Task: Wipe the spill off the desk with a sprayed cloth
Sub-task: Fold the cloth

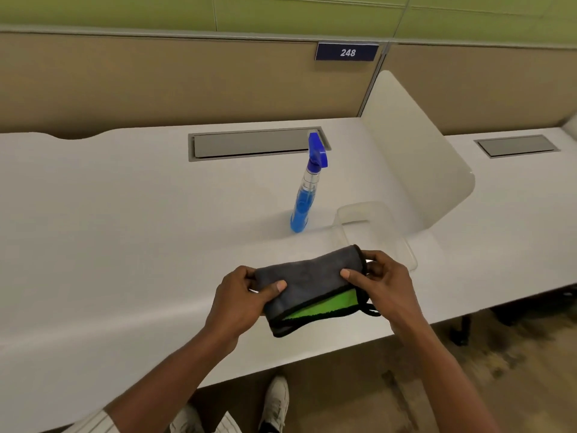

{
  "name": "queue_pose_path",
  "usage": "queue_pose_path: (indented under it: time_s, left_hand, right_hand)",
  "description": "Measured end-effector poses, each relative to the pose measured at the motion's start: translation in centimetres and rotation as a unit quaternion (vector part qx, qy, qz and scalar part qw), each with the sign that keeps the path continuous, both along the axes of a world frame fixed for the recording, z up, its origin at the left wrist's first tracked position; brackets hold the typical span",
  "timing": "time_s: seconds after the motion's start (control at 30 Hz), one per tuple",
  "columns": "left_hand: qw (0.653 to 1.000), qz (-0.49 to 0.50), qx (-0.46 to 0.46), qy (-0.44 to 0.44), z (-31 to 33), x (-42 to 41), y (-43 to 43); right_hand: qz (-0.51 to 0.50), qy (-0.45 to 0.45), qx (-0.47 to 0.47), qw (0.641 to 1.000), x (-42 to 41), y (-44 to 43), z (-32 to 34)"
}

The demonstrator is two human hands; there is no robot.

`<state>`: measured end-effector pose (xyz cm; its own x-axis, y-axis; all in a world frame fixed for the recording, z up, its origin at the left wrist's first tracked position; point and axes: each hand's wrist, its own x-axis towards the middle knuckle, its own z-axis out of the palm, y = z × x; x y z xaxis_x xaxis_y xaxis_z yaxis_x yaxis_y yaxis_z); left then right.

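Observation:
A folded grey cloth [307, 278] with a green inner face and black trim is held above the front part of the white desk [125, 229]. My left hand [242, 295] grips its left end and my right hand [382, 281] grips its right end. A spray bottle [304, 195] with blue liquid and a blue trigger head stands upright on the desk behind the cloth, apart from both hands. I cannot make out a spill on the white surface.
A clear plastic tray [402, 242] lies on the desk just right of the bottle. A white divider panel [415, 151] rises at the right. A grey cable hatch [253, 143] sits at the back. The desk's front edge runs below my hands.

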<state>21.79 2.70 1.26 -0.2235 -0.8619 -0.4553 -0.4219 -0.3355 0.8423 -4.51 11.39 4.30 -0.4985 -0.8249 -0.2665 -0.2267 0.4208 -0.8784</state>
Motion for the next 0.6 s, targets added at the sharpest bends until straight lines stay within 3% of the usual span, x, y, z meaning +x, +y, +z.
queue_pose_path:
  time_s: [0.3, 0.43, 0.6]
  left_hand:
    - [0.998, -0.050, -0.032, 0.001, 2.9, -11.3, -0.2]
    - [0.997, -0.040, -0.062, -0.013, 2.8, -15.2, -0.2]
    - [0.997, -0.036, -0.059, -0.033, 2.2, -19.3, 0.1]
  right_hand:
    - [-0.148, 0.108, 0.024, 0.983, -8.4, 0.2, 1.6]
    - [-0.155, 0.147, 0.044, 0.976, -11.7, -0.4, 1.5]
    - [-0.129, 0.282, 0.064, 0.948, -12.9, -1.2, 0.6]
